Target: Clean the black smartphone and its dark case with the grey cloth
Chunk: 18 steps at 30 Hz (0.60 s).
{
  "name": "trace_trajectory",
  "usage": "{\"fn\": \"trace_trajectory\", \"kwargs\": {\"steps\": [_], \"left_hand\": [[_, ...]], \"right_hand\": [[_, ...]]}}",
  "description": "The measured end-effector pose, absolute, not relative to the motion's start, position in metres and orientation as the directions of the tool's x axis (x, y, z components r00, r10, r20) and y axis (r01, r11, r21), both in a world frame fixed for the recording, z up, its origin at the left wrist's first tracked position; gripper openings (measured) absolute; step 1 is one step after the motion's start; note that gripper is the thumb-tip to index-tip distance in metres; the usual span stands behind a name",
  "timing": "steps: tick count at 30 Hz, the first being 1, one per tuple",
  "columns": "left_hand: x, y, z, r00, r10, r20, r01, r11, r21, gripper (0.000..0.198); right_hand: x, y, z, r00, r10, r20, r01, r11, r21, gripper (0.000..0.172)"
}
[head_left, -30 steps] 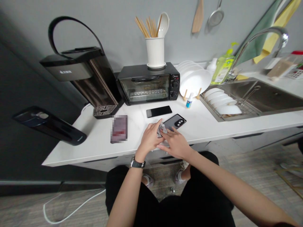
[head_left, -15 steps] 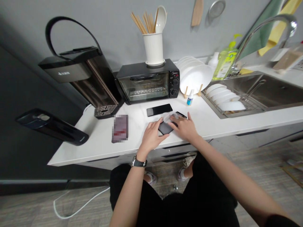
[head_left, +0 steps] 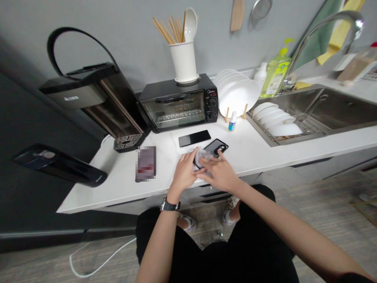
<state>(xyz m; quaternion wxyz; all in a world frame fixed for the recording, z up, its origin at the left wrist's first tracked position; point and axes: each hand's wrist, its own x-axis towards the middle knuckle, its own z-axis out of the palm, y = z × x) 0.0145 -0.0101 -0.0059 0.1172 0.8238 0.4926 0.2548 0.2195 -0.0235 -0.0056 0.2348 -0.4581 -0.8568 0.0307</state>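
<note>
On the white counter lies a phone case [head_left: 212, 147], black-rimmed with a greyish panel and a round camera cut-out at its far right corner. My left hand [head_left: 185, 169] grips its near left edge, thumb toward the right. A crumpled whitish wipe [head_left: 202, 154] is pressed on the case under the fingers of my right hand [head_left: 220, 172]. The two thumbs meet at the near end, and the hands cover much of that part. Behind the case rests a black phone [head_left: 194, 138], screen up. A small spray bottle [head_left: 232, 122] with a blue label stands beyond to the right.
A pixelated dark packet [head_left: 146, 163] lies to the left, near a dark bottle-shaped device [head_left: 63, 167] and a tall drink machine [head_left: 100, 102]. Behind are a toaster oven [head_left: 179, 106] and racked plates [head_left: 238, 96]. The sink [head_left: 335, 108] holds bowls at right.
My right hand and the wipe have slid left and toward me along the case, uncovering its camera corner. My left hand stays at the case's edge. The whole view has shifted slightly.
</note>
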Motion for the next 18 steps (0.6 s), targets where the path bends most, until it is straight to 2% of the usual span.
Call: {"fn": "trace_trajectory", "kwargs": {"steps": [2, 5, 7, 11, 13, 18], "left_hand": [[0.014, -0.01, -0.006, 0.395, 0.868, 0.302, 0.748, -0.495, 0.442, 0.084], [0.015, -0.01, -0.006, 0.383, 0.87, 0.31, 0.745, -0.489, 0.453, 0.085], [0.015, -0.01, -0.006, 0.366, 0.876, 0.313, 0.746, -0.477, 0.464, 0.088], [0.014, -0.009, -0.007, 0.35, 0.888, 0.298, 0.73, -0.458, 0.507, 0.094], [0.014, -0.009, -0.006, 0.356, 0.888, 0.29, 0.726, -0.459, 0.513, 0.095], [0.014, -0.009, -0.006, 0.348, 0.888, 0.301, 0.714, -0.459, 0.529, 0.098]], "right_hand": [[0.219, -0.024, -0.007, -0.535, 0.765, 0.359, 0.72, 0.635, -0.281, 0.064], [0.231, -0.009, -0.009, -0.347, 0.861, 0.372, 0.843, 0.46, -0.278, 0.053], [0.239, -0.001, -0.009, -0.264, 0.882, 0.389, 0.881, 0.385, -0.274, 0.052], [0.233, -0.019, -0.007, -0.478, 0.792, 0.38, 0.747, 0.594, -0.298, 0.054], [0.227, -0.032, -0.007, -0.539, 0.753, 0.378, 0.677, 0.654, -0.337, 0.048], [0.236, -0.023, -0.015, -0.369, 0.827, 0.424, 0.717, 0.544, -0.436, 0.028]]}}
